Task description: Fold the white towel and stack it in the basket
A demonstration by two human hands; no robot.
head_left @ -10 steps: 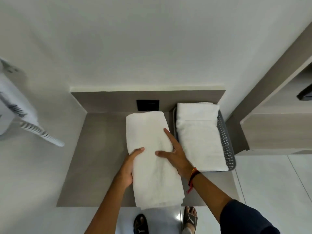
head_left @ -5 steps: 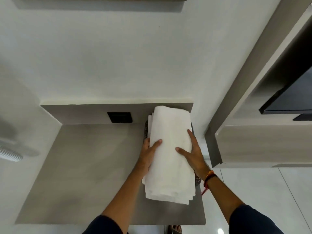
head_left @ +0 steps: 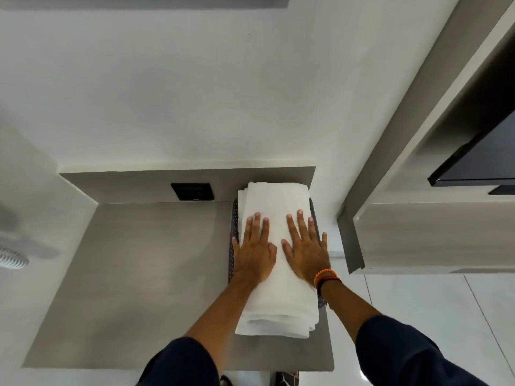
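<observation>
Nearest the camera, two dark blue sleeves reach forward over the front edge of the grey, matte surface, a flat slab with a faint wood-like grain. A sandalled foot shows on the glossy white floor just below that edge.

The folded white towel, thick and soft with a fluffy terry nap, lies as a long rectangle on top of the stack in the basket at the right side of the surface; its rounded layered fold faces the front edge and overhangs the basket there. The basket is dark perforated plastic, and only its thin rims show on either side of the towels.

Both hands rest flat on the towel, palms down. The left hand has its fingers spread and straight, gripping nothing. The right hand, with orange and dark bands at the wrist, is likewise splayed, its little finger reaching past the towel's right side over the basket rim.

Further back, a black rectangular wall plate sits in the grey upstand at the rear edge, left of the towels. A white wall rises behind, and pale wood-grain cabinetry stands to the right.
</observation>
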